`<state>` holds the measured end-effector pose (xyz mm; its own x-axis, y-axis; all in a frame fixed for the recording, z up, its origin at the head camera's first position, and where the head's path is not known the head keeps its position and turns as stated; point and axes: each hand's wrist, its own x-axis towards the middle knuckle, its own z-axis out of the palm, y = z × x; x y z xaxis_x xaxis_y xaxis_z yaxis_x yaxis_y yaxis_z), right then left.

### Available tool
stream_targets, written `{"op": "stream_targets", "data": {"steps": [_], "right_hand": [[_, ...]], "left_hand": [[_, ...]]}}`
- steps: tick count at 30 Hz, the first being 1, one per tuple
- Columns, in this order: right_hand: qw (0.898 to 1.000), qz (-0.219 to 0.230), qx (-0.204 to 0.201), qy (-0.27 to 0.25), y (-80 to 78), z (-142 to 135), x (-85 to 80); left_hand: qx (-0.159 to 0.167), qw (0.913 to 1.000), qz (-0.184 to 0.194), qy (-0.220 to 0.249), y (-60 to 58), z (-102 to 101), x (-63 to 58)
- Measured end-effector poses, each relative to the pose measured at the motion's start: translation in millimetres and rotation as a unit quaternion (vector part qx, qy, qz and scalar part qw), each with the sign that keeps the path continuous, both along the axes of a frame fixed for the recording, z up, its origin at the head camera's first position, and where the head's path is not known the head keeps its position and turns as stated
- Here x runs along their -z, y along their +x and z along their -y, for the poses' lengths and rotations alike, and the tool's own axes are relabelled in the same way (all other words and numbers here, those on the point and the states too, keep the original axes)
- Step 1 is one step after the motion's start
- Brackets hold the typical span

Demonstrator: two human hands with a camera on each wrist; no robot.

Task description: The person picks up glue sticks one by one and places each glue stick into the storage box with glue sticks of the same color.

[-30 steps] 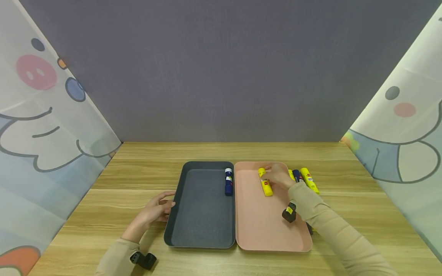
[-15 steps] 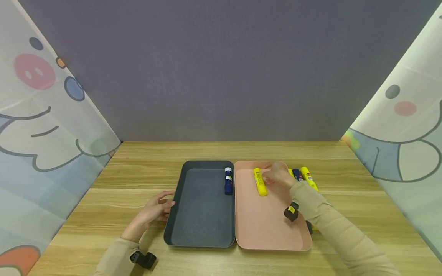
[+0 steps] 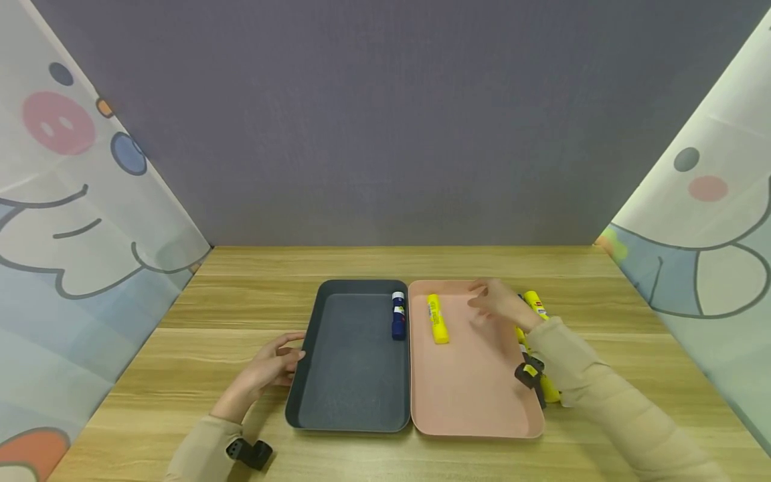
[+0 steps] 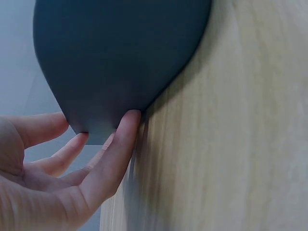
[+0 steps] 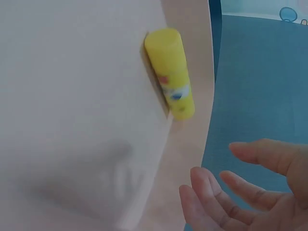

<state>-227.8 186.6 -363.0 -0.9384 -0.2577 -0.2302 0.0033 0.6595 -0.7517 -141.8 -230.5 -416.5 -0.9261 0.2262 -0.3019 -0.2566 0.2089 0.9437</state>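
Observation:
My left hand [image 3: 270, 361] rests its fingertips and thumb against the left wall of the dark grey tray [image 3: 348, 422]; in the left wrist view those fingertips [image 4: 129, 118] meet the tray's outer side. A blue glue stick with a white cap [image 3: 399, 318] lies along this tray's right wall. Over the far right part of the pink tray [image 3: 476, 402], my right hand [image 3: 498, 301] holds nothing, its fingers spread and loosely bent. A yellow glue stick [image 3: 438, 319] lies in the pink tray near its left wall, apart from that hand. The right wrist view shows the same yellow glue stick [image 5: 171, 72].
Several more glue sticks lie on the wooden table [image 3: 241, 294] right of the pink tray, partly hidden by my right arm, including a yellow one [image 3: 535, 304]. The two trays stand side by side. A grey panel [image 3: 385, 134] rises behind the table, with printed curtains at both sides.
The yellow glue stick has been let go and has shifted left in the pink tray. My right hand has drawn away to the right. The left hand stays at the grey tray.

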Motion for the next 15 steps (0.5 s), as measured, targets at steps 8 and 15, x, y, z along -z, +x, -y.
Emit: {"op": "stream_targets", "data": {"steps": [8,15], "right_hand": [[0.999,-0.034,-0.027,0.025,5.2,-11,-6.3],[0.997,-0.045,-0.041,0.04,7.0,-25,-12.1]], "left_hand": [[0.0,1.0,0.001,0.001,0.8,0,-1.5],[0.0,1.0,0.001,0.0,1.2,-1,-2.4]]}}
